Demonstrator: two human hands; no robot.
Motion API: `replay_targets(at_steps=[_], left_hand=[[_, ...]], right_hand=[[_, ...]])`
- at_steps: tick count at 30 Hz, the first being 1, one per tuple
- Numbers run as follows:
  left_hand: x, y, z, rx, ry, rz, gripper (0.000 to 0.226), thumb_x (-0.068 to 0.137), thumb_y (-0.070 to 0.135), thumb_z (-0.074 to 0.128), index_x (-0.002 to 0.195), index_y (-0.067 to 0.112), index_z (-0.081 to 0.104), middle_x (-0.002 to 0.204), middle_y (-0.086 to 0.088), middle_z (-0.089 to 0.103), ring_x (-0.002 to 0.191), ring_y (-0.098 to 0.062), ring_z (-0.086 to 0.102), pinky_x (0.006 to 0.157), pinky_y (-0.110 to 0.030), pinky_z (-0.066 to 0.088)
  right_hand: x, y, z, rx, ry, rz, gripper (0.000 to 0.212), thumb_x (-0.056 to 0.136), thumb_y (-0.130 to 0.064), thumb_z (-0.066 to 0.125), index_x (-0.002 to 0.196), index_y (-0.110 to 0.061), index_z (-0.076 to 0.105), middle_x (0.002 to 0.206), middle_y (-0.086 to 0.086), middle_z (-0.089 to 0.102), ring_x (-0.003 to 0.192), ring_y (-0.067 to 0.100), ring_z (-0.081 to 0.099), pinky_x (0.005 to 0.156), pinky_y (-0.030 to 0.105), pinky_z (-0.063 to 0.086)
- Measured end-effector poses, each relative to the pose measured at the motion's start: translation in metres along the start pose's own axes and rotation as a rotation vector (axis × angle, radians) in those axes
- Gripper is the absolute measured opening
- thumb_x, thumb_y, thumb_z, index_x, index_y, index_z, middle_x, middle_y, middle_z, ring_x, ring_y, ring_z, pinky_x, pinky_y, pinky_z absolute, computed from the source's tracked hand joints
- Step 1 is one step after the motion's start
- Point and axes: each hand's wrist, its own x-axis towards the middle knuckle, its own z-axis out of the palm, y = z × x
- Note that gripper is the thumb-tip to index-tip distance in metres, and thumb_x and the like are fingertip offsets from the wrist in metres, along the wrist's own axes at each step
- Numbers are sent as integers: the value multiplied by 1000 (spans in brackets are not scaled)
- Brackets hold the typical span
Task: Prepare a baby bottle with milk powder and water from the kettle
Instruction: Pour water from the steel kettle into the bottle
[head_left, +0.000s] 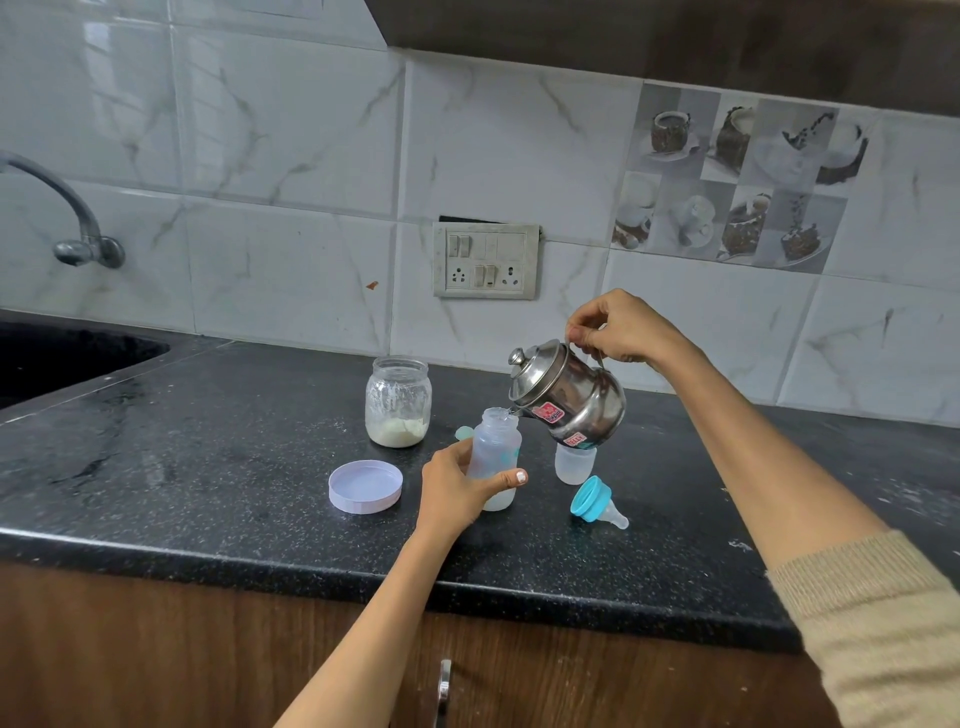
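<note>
**Kettle tipped over the open baby bottle**

Farthest from the hands, out beyond the left one, a tap (67, 218) curves from the tiled wall above a dark sink (62, 358) set into the black counter (208, 467). Just outside the left hand lies a pale lilac lid (365, 487), open side up. Beyond that hand's fingertips stands an open glass jar (397, 401) with a low layer of milk powder at the bottom.

The left hand (457, 491) wraps around the baby bottle (493, 457), thumb across the front and fingers curled behind; the bottle stands upright on the counter with a little pale liquid at its base.

Above and between the two hands, the steel kettle (569, 400) is tilted, its spout at the bottle's open mouth. The right hand (618, 327) pinches the kettle's thin handle from above, fingers curled tight.

Under the kettle, below the right hand, stands a clear bottle cap (574, 464). Nearer the person, between the forearms, a blue collar with its teat (597, 502) lies on its side. A beige sleeve (878, 623) covers the right forearm.
</note>
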Motion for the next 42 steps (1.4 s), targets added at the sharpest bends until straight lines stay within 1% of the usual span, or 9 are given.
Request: replay_targets(at_steps=[4,10,17,21,24,27,30,35,42], left_hand=[[0,0,0,-3,-2,-3,56,63,33,87,113,17,68,100,5,68,96,-12,64,79,-21,45],[0,0,0,3,0,-3,58,62,35,86,114,17,67,101,5,68,98,-12,63,81,-22,46],[0,-1,0,3,1,6,54,62,35,87,110,18,69,97,7,69,95,-11,64,80,-22,48],[1,-1,0,4,-3,-2,57,62,36,87,112,18,68,99,7,67,97,-11,63,82,-23,46],[0,0,0,1,-5,-3,56,63,35,86,112,18,67,98,7,67,95,-10,62,79,-20,44],[0,0,0,3,-6,1,55,63,35,86,112,18,67,98,7,67,95,-10,63,79,-20,45],[0,0,0,3,-5,1,54,63,34,86,110,18,68,96,8,66,93,-9,63,75,-17,45],[0,0,0,4,-5,0,54,62,35,87,110,18,68,97,7,67,95,-11,64,79,-21,46],[1,-2,0,9,-5,3,55,62,36,86,111,18,68,100,6,69,96,-10,64,76,-18,47]], right_hand=[[1,0,0,-2,-7,-3,9,90,-14,61,93,-12,70,72,-1,62,62,13,55,66,27,46],[2,-1,0,-3,-12,1,7,90,-15,62,90,-14,69,74,1,63,66,19,57,73,36,52],[1,-4,-1,2,-25,19,7,90,-17,62,86,-17,67,69,-2,61,69,22,54,62,29,45],[0,-6,-2,-2,-24,20,9,91,-17,61,91,-14,69,71,0,61,68,21,52,50,23,38],[-1,-7,-2,-9,-26,17,10,91,-17,61,93,-12,70,71,1,60,68,21,53,50,22,38],[-1,-8,-2,-4,-27,21,7,91,-16,61,88,-15,68,73,3,61,68,21,52,48,22,36],[-1,-8,-2,8,-27,17,8,91,-16,61,85,-17,66,75,5,62,69,22,52,56,25,41],[-1,-9,-2,10,-30,25,7,91,-16,61,86,-16,67,80,8,64,70,22,51,63,29,43],[0,-10,-1,-3,-17,23,10,90,-17,62,94,-12,70,76,1,61,71,20,53,55,24,41]])
